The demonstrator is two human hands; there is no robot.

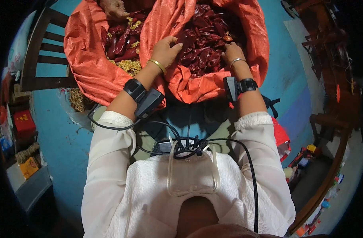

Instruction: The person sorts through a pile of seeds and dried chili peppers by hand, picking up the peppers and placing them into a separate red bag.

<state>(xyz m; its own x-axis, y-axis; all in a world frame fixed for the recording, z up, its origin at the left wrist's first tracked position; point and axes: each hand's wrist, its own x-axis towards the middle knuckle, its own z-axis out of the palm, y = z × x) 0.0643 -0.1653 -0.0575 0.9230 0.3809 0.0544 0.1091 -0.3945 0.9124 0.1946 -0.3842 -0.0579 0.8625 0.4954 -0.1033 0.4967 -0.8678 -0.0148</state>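
Two orange woven sacks stand before me. The right sack (pixel 251 23) holds a heap of glossy dark red dried chilies (pixel 205 49). My left hand (pixel 165 52) is over its left rim, thumb and fingers closed at the end of a dried chili (pixel 186 41). Deeper on the right side, my right hand (pixel 234 54) has its fingers curled down among the chilies, beside a small orange piece (pixel 228 38); its fingertips are partly hidden. In the left sack (pixel 84 43) lie more red chilies and yellow stem bits (pixel 130 66).
Another person's hand (pixel 115 8) reaches into the left sack from the far side. A dark wooden chair (pixel 46 83) stands at the left. On the blue floor (pixel 66 119) is a clear bag with brown dried matter (pixel 77 99). A red bag (pixel 281 139) lies near my right elbow.
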